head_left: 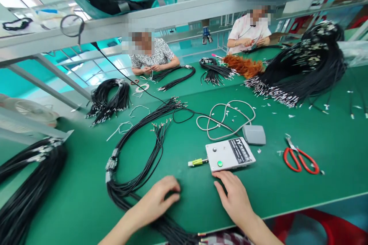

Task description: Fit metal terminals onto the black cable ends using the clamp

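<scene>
My right hand (233,193) lies with its fingers stretched out, fingertips at the near edge of a white tester box (215,157). The box has a lit green button, a dark printed label and a yellow-green connector (197,162) on its left side. Left of it, my left hand (162,196) is held with bent fingers, the thumb apart from them and nothing visible in between. Beneath and beside my left wrist runs a bundle of black cables (115,187), looped on the green table and tied with pale bands. Its near end reaches the table's front edge, partly hidden by my left arm.
Red-handled scissors (300,159) lie at the right. A grey block (254,134) with a looped grey cord (211,138) sits behind the box. More black cable bundles (310,69) lie around. Two people (155,53) work across the table beneath a metal shelf (184,5).
</scene>
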A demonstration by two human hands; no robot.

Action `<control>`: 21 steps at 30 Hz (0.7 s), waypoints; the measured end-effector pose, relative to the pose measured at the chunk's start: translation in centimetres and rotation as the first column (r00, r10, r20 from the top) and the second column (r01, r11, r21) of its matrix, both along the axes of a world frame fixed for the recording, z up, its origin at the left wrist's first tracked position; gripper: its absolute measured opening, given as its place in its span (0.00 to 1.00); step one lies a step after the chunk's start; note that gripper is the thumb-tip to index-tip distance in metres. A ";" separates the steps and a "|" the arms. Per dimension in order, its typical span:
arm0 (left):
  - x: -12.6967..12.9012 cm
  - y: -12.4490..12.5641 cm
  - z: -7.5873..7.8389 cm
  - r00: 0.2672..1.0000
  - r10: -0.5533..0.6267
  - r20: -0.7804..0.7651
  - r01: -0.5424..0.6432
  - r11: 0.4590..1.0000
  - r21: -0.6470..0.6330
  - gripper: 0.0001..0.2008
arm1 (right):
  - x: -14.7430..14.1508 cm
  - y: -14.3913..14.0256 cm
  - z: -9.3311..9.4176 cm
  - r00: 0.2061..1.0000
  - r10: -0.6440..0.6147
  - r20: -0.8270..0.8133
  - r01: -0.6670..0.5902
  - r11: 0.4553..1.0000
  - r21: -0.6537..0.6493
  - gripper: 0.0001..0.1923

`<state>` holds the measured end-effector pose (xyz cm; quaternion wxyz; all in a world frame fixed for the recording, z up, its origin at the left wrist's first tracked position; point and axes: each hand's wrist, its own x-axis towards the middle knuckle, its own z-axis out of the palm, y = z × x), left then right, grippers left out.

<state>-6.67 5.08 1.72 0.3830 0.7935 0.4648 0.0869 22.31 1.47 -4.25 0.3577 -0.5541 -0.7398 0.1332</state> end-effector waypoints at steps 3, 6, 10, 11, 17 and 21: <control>-2.3 -3.2 0.9 0.986 -0.068 -0.154 0.057 0.996 -0.072 0.06 | -0.2 0.3 -0.3 1.000 -0.005 0.003 0.005 1.000 0.005 0.10; -4.0 -3.7 1.3 0.966 -0.049 -0.254 0.036 0.998 -0.056 0.04 | -0.1 0.3 -0.3 1.000 0.011 0.006 -0.011 1.000 0.008 0.10; -5.3 -3.4 0.4 0.973 -0.018 -0.230 0.017 1.000 -0.007 0.08 | -0.1 -0.3 0.0 0.999 0.045 0.000 -0.045 0.999 0.001 0.11; -5.4 -3.5 -0.1 0.977 -0.002 -0.215 0.005 1.000 0.012 0.09 | -0.1 -0.5 0.0 0.998 0.057 -0.005 -0.057 0.998 -0.002 0.11; -5.5 -5.5 -5.0 0.939 0.335 -0.084 -0.297 0.907 0.297 0.12 | -0.7 -1.4 -0.1 0.993 0.117 -0.017 -0.118 0.992 -0.041 0.11; -5.5 -6.3 -6.7 0.888 0.458 -0.023 -0.402 0.801 0.445 0.14 | -1.0 -1.4 -0.3 0.990 0.143 -0.015 -0.144 0.985 -0.096 0.10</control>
